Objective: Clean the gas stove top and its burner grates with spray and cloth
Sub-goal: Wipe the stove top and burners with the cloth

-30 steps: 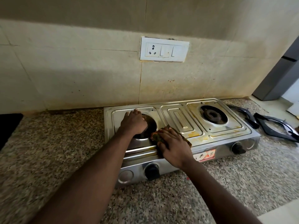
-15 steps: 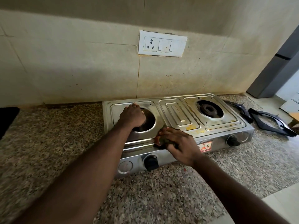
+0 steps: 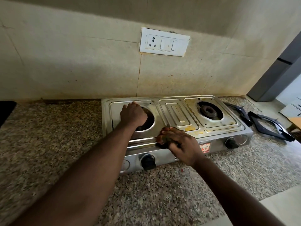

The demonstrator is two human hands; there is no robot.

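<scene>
A steel two-burner gas stove (image 3: 177,115) sits on the granite counter against the tiled wall. My left hand (image 3: 133,114) rests as a loose fist on the rim of the left burner opening, and whether it grips anything is hidden. My right hand (image 3: 180,143) presses a dark, dirty cloth (image 3: 165,139) onto the stove's front ledge, just right of the left burner. The right burner (image 3: 209,110) is bare, ringed by yellowish stains. Two black burner grates (image 3: 268,123) lie on the counter to the right of the stove. No spray bottle is in view.
A white socket-and-switch plate (image 3: 164,41) hangs on the stained wall above the stove. Two black knobs (image 3: 148,161) stick out of the stove front. A dark object (image 3: 6,111) sits at the counter's left edge. A grey panel (image 3: 276,75) stands at the right.
My right hand has slid the cloth from the top panel down to the front ledge. My left hand has stayed on the left burner opening. The camera view has shifted slightly.
</scene>
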